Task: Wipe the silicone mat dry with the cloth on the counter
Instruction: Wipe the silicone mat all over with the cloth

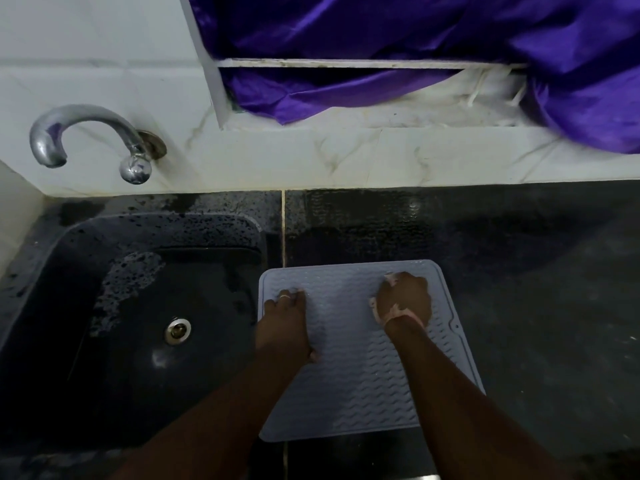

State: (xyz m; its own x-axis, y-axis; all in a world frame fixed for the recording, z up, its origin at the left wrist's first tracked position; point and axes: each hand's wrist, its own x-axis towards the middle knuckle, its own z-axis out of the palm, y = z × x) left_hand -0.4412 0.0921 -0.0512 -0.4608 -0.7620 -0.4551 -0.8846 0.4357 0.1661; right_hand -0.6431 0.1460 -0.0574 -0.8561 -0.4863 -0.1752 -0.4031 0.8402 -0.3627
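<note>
My left grip (284, 315) presses flat, fingers relaxed, on the pale blue ribbed silicone mat (353, 358) by its sink-side edge; my right grip (403, 299) clenches the pale bunched cloth (391, 279) near the mat's far edge; dark bench (536, 289) lies open rightward

Under my hands, the pale grey-blue rectangular silicone mat (349, 358) carries rows of raised wavy ridges. The cloth (377, 306) in my fingers shows pinkish-white. The stone counter (519, 271) and sink basin (104, 306) are black; the satin curtain (415, 29) is glossy purple.
</note>
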